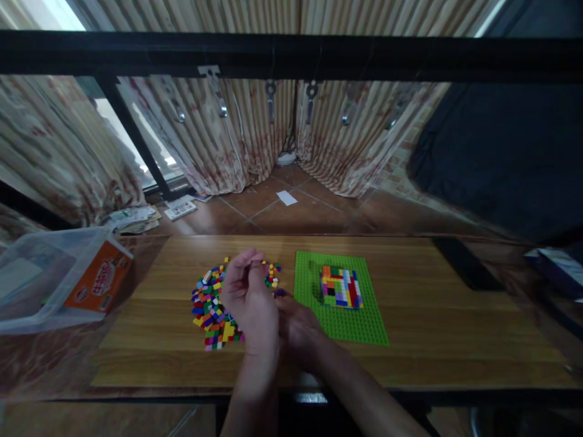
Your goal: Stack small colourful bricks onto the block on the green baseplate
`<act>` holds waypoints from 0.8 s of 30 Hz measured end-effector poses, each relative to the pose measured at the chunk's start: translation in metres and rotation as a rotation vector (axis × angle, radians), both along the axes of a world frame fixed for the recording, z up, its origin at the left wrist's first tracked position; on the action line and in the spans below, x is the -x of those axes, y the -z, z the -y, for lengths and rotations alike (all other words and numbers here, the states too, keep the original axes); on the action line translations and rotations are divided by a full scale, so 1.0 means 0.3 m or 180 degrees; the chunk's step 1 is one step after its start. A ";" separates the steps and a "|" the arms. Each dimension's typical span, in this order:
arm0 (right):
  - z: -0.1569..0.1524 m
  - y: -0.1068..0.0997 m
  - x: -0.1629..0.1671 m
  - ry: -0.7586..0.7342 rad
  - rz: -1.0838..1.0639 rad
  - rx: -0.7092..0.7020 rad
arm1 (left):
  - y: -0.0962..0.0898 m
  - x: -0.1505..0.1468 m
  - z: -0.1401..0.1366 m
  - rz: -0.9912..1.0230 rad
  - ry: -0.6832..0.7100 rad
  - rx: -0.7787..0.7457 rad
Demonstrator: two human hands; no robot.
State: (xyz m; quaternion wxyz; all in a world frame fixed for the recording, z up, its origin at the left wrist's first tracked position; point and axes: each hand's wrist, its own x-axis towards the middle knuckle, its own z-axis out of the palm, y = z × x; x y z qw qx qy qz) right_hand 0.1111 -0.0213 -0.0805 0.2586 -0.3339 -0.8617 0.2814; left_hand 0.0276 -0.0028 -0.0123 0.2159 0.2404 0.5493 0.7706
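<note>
Where loose bricks [213,305] lie near a green baseplate [346,328], likely for reach, a left hand [249,294] curls beside a blurred right hand [297,328], both grips impossible to tell.

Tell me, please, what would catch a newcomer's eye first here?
Probably the bright green plate on the brown table, carrying a many-coloured block of bricks. The loose pile of small bricks comes next, to the plate's left and partly hidden by the left hand.
</note>
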 end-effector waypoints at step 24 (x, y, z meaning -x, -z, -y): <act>-0.223 -0.048 -0.385 0.1844 0.0606 -0.0243 | 0.096 -0.152 0.018 -0.1125 0.2398 0.1482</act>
